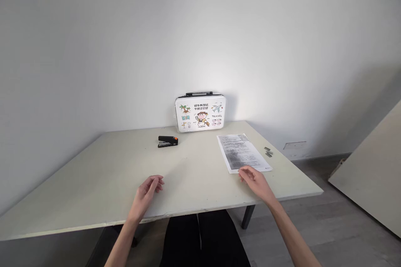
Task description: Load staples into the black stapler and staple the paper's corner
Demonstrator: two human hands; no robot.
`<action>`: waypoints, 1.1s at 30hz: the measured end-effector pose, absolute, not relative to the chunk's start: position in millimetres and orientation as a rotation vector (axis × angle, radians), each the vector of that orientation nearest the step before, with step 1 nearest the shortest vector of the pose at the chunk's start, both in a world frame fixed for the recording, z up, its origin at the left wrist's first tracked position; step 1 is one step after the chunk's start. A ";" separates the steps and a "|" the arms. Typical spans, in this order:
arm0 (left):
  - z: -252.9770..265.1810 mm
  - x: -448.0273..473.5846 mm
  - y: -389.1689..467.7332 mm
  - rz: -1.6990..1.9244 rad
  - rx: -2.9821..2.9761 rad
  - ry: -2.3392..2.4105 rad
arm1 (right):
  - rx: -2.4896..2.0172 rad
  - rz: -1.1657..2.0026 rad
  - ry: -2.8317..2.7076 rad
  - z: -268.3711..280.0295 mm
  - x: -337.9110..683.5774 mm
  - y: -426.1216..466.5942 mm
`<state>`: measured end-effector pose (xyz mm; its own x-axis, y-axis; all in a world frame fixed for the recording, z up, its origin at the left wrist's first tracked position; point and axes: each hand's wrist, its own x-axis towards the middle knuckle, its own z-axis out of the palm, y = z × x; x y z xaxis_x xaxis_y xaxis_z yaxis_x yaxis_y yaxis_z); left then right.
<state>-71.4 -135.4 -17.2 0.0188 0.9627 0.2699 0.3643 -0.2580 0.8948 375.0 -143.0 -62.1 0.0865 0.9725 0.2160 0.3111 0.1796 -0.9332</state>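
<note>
Right hand (255,180) apparently touches printed paper sheet (242,152), lying flat.

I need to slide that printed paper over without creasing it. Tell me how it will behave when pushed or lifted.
The printed paper lies flat on the table, so it probably slides easily on that smooth top. It looks thin, likely floppy, and would droop if lifted by one edge. The right hand is at its near edge; pushing there may buckle it.
</note>
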 end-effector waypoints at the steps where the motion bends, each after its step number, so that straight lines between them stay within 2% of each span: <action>1: -18.8 -72.5 -134.5 1.235 1.684 1.368 | -1.323 0.808 -1.427 -62.5 375.3 -142.8; 10: -30.0 -78.1 -128.1 1.245 1.705 1.339 | -1.325 0.791 -1.423 -63.5 376.3 -141.8; 33: -21.3 -70.1 -135.4 1.251 1.710 1.355 | -1.360 0.792 -1.432 -63.2 378.2 -146.1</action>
